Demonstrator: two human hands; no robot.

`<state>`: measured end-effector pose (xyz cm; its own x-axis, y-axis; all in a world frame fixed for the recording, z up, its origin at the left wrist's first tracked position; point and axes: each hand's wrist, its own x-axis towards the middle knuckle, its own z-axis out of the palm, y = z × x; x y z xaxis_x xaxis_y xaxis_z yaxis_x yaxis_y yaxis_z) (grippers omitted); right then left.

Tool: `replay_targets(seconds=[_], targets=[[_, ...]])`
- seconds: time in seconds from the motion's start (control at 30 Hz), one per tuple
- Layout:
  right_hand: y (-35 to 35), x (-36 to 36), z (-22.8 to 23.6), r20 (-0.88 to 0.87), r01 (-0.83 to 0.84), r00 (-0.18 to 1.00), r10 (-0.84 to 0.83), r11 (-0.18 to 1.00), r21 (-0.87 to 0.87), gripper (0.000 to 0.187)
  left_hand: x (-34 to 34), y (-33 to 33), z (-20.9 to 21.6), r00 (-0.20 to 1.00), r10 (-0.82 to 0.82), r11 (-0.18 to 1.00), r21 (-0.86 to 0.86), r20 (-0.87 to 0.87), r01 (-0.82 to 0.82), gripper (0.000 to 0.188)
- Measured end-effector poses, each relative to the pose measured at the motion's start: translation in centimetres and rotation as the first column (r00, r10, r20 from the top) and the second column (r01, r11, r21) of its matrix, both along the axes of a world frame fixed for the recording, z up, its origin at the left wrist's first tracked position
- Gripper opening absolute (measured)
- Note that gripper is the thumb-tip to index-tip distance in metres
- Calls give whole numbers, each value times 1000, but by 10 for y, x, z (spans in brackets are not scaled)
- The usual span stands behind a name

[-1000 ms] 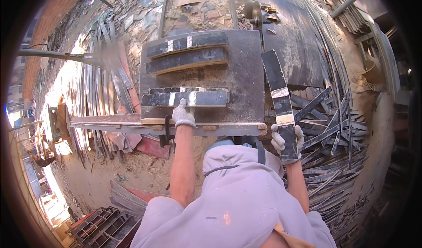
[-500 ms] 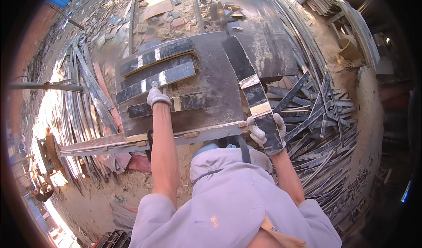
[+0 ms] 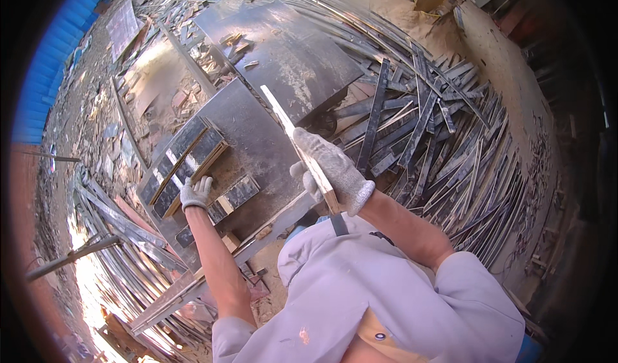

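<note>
In a grey knit work glove, my right hand (image 3: 338, 170) is closed around a long, narrow plywood strip (image 3: 281, 111). The strip is turned on edge, so mostly its pale side shows. My left hand (image 3: 196, 192), gloved too, has its fingers spread at the near edge of a stack of black-faced plywood strips (image 3: 207, 145). Whether it presses on them I cannot tell. Just right of that hand lies a shorter black strip (image 3: 242, 193) with a pale band. These strips rest on a dark worktable (image 3: 257, 134).
Beyond the worktable stands a second dark panel (image 3: 290, 51) with small offcuts on it. A large heap of scrap strips (image 3: 438, 163) fills the right side. More long strips (image 3: 122, 253) lie at left, near a metal pole (image 3: 74, 257). Broken pieces litter the ground.
My right hand has raised its strip and turned it from flat to on edge. My left fingers have spread. The view has swung right, so the worktable appears tilted and farther left.
</note>
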<state>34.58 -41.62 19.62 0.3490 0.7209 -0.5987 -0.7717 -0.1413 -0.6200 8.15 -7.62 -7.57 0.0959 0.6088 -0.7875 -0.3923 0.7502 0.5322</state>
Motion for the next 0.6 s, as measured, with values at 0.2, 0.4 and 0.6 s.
replay_targets(seconds=[0.2,0.4,0.6], targets=[[28,-3,-21,114,33,993,-33,999,-2,33,42,-90,41,945,-264,955,190,192,228,66],[28,-11,-22,-272,44,962,-5,989,138,31,134,-175,125,705,-556,826,393,441,405,75],[29,-26,-57,117,5,993,-25,986,168,27,158,-214,181,676,-592,795,453,439,403,59]])
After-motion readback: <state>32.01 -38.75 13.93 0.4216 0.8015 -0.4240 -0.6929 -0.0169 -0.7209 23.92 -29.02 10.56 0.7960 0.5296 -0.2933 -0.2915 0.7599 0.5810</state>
